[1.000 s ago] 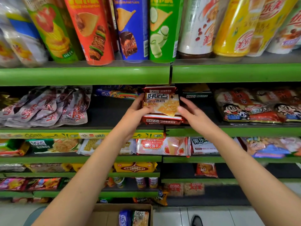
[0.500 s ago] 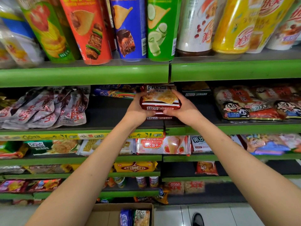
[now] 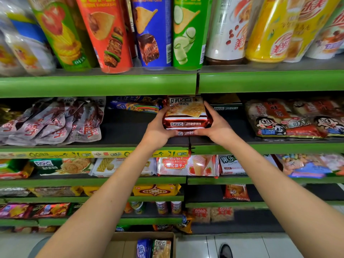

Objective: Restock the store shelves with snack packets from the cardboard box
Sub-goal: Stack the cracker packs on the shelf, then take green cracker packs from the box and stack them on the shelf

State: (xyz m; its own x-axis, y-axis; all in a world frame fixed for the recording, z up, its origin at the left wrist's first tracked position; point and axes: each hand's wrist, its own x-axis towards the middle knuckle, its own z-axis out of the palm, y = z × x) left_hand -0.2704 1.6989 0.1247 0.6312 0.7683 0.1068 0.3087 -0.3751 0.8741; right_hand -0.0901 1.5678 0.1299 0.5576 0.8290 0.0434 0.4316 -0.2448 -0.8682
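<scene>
L hand (image 3: 158,131) & R hand (image 3: 217,127) gripped packet (image 3: 186,113) ends, fingers curled round; prob. light, crinkly, biscuits fragile.

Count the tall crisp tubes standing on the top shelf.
4: the light green tomato tube, the red barbecue tube, the blue tube and the green cucumber tube, left to right. More may stand hidden behind them.

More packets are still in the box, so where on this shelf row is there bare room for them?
Bare dark shelf lies between the grey-purple packets and the left hand, which grips the red biscuit packets with the right hand. A narrower gap runs from the right hand to the cartoon-face bags. The far right and far left are crowded.
</scene>
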